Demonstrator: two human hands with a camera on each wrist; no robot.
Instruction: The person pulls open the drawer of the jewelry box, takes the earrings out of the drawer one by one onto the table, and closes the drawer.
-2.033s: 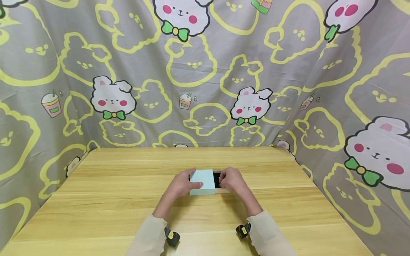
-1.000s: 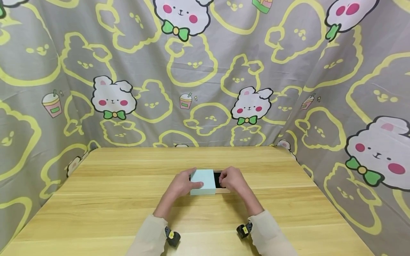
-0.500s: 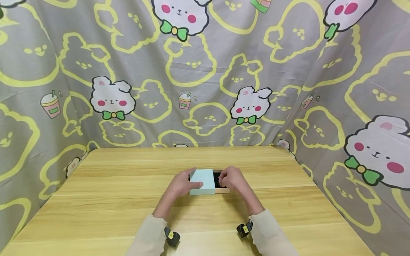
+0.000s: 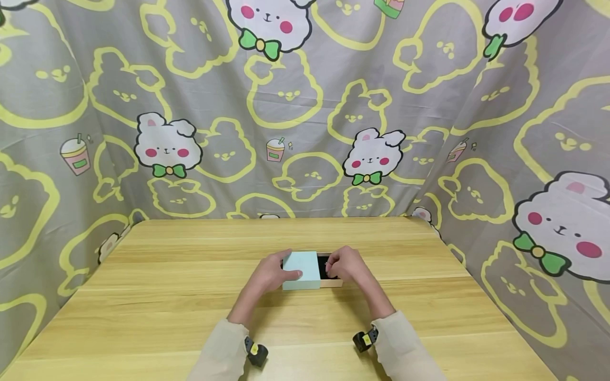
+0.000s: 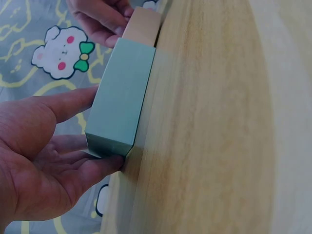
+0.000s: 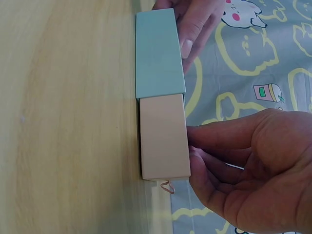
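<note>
A mint-green box sleeve (image 4: 301,267) lies on the table in the head view, with a pale pink drawer (image 4: 331,283) pulled part way out to its right. Black lining (image 4: 323,271) shows inside the drawer. My left hand (image 4: 270,272) holds the sleeve, the thumb over its top and other fingers at its left end (image 5: 106,146). Bent over the drawer, my right hand (image 4: 347,264) has thumb and fingertips together at the lining. A tiny glinting piece (image 4: 326,263) shows at those fingertips, too small to identify. In the right wrist view, the drawer's side hides the fingertips.
A small ribbon loop (image 6: 167,187) sticks out from the drawer's outer end. The wooden table (image 4: 190,296) extends around the box on all sides. Patterned cloth (image 4: 305,106) hangs behind the table and along its left and right.
My right hand has risen slightly and shifted a little to the right, showing more of the drawer's near side. My left hand, the sleeve and the drawer stay in place.
</note>
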